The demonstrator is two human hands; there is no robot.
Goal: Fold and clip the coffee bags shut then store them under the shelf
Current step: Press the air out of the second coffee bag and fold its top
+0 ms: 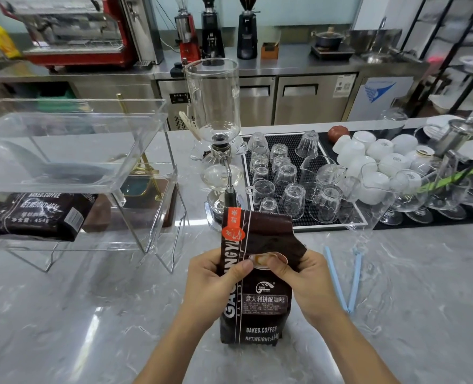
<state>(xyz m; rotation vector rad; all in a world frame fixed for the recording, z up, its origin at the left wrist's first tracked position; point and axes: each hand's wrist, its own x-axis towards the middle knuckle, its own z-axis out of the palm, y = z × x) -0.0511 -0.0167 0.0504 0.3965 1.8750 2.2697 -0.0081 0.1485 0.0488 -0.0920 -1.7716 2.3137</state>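
Note:
A dark brown coffee bag (pixel 257 309) with an orange seal stands upright on the marble counter in front of me. My left hand (pixel 216 284) grips its left side and my right hand (pixel 304 281) grips its right side, both thumbs pressed on the front near the upper middle. The bag's top is unfolded and stands straight. A light blue clip (pixel 346 278) lies open on the counter just right of my right hand. A second coffee bag (pixel 40 214) lies on the lower level under the clear acrylic shelf (pixel 135 151) at left.
A glass siphon coffee maker (pixel 218 139) stands right behind the bag. A black mat (pixel 304 139) with several upturned glasses and white cups (pixel 379 162) fills the right back. Stemmed glasses (pixel 418 200) stand near the mat's right edge.

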